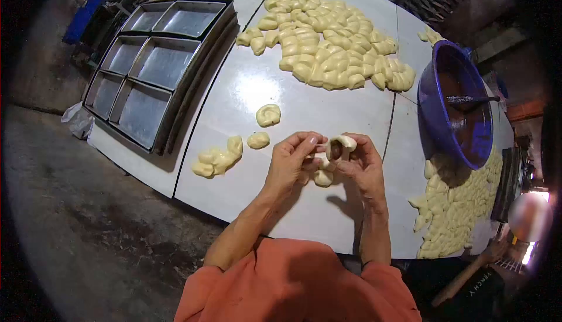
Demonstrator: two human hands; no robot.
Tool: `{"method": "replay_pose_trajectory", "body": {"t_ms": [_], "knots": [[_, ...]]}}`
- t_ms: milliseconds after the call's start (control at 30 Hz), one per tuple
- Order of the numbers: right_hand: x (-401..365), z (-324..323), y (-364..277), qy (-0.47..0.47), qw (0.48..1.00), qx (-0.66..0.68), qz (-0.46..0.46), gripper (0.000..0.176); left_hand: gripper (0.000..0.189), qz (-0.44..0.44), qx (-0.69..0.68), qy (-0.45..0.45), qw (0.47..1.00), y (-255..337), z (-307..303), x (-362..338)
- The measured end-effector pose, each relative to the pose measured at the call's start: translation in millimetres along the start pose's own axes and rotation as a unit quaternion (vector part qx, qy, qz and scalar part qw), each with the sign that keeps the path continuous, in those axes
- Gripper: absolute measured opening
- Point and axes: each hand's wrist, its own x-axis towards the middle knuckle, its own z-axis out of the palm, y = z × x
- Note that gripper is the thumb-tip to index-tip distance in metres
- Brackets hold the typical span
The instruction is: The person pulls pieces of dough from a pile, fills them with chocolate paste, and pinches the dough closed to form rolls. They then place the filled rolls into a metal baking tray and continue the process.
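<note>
Both my hands are raised over the white table (293,216), close together. My left hand (295,155) pinches one side of a pale dough piece (345,141). The fingers of my right hand (366,167) are wrapped round its other side, where a dark brown filling shows in the dough. Just below my fingers is another small dough lump (323,177). To the left lie a round dough piece with a folded top (268,115), a small oval one (258,140) and a loose dough clump (216,159).
A large dough pile (328,44) covers the far middle. Stacked metal trays (165,55) stand at the left. A purple basin (430,96) of brown filling with a utensil is at the right, above more dough pieces (456,205). Another person's arm (468,275) shows at lower right.
</note>
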Motion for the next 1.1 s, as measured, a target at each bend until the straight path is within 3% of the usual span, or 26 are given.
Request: {"method": "replay_pose_trajectory", "body": {"t_ms": [167, 233, 367, 500, 600, 667, 800, 833, 900, 933, 967, 1067, 1100], "knots": [[1.6, 11.2, 13.8, 0.020, 0.996, 0.082, 0.026, 0.053, 0.031, -0.077, -0.070, -0.077, 0.992, -9.6, -1.7, -3.9], [2.0, 12.5, 16.6, 0.019, 0.995, 0.082, 0.046, 0.057, 0.032, -0.061, -0.055, -0.039, 0.996, -9.1, -3.0, -5.5], [4.5, 7.7, 41.3, -0.004, 0.984, -0.145, -0.104, 0.070, 0.031, -0.040, 0.020, 0.009, 0.999, -8.8, -20.5, -1.6], [0.3, 25.2, 47.1, 0.037, 0.895, -0.391, -0.210, 0.074, 0.032, -0.005, 0.013, -0.014, 1.000, -4.6, -21.1, -3.0], [3.7, 26.5, 62.0, 0.071, 0.885, -0.389, -0.246, 0.041, 0.035, -0.029, 0.032, -0.014, 0.999, -0.1, -23.1, -8.8], [1.8, 28.9, 61.3, 0.096, 0.900, -0.360, -0.226, 0.031, 0.037, -0.062, 0.038, -0.005, 0.997, 10.9, -16.3, -19.0], [8.8, 31.2, 63.7, 0.126, 0.909, -0.314, -0.243, 0.020, 0.041, -0.002, 0.015, 0.032, 0.999, 6.3, 0.0, -16.8], [8.8, 32.6, 66.2, 0.137, 0.936, -0.264, -0.186, 0.018, 0.040, 0.029, 0.014, 0.045, 0.998, 4.7, 2.8, -14.4], [4.2, 38.6, 51.4, 0.132, 0.988, -0.085, -0.011, 0.020, 0.038, -0.008, 0.021, 0.038, 0.999, 7.8, -4.7, -6.5], [2.8, 41.2, 45.2, 0.126, 0.989, 0.007, 0.078, 0.022, 0.037, -0.027, 0.025, 0.035, 0.999, 7.9, -9.6, -1.8], [2.5, 38.0, 44.2, 0.121, 0.989, -0.044, 0.071, 0.028, 0.035, -0.021, 0.028, 0.018, 0.999, 5.7, -14.3, 1.8], [-0.1, 37.7, 49.9, 0.066, 0.979, -0.158, -0.112, 0.029, 0.034, -0.023, 0.034, 0.029, 0.999, 13.7, -14.6, 7.4], [1.5, 35.4, 57.5, 0.059, 0.944, -0.262, -0.192, 0.027, 0.035, -0.014, 0.042, 0.006, 0.999, 14.4, -18.4, 10.4]]}}
